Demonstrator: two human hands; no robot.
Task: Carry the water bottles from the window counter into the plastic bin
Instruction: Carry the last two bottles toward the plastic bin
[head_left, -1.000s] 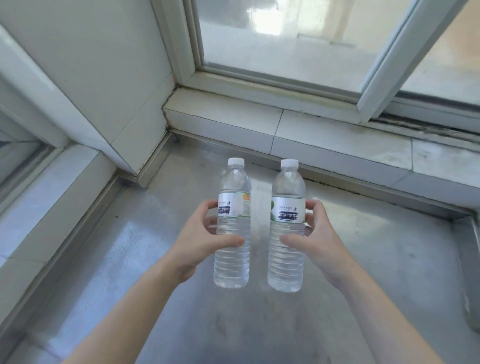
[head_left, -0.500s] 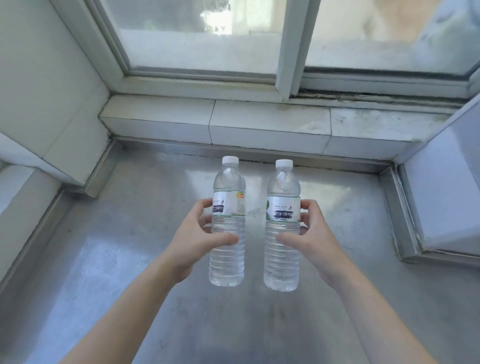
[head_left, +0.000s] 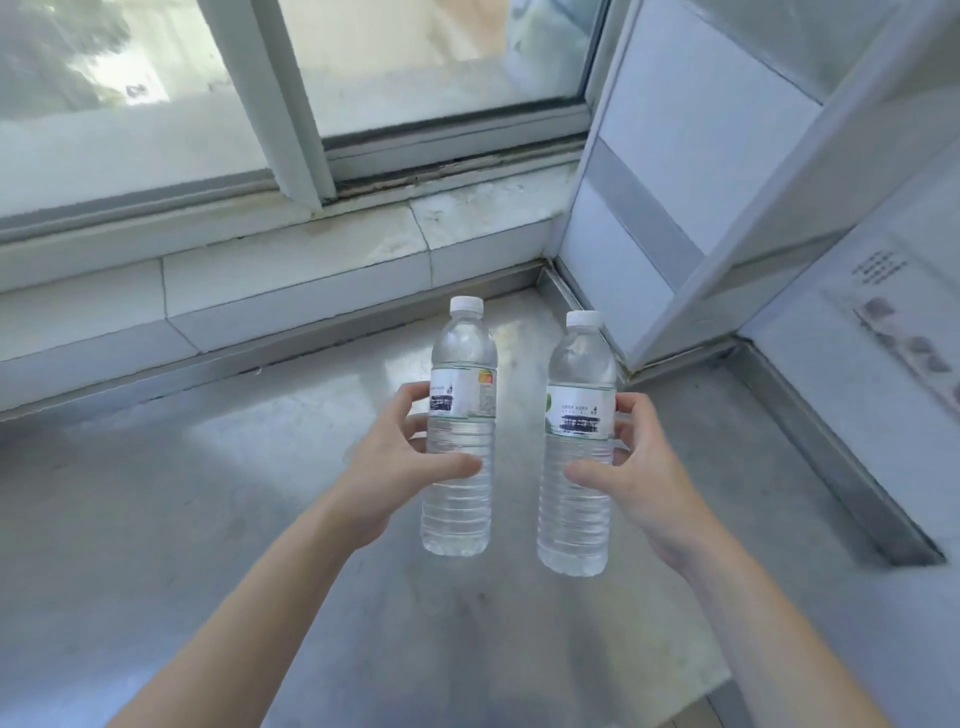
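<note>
Two clear water bottles with white caps and white labels are held upright side by side above the grey metal window counter. My left hand grips the left bottle around its middle. My right hand grips the right bottle the same way. Both bottles look full and hang a little above the counter surface. No plastic bin is in view.
A white tiled sill and a sliding window run along the back. A white tiled pillar stands at the right rear corner. A raised metal lip borders the counter on the right, and the counter's front edge shows bottom right.
The view has swung to the right: the left wall corner has left the frame and the right pillar has come in. Both hands keep the same grip on the bottles.
</note>
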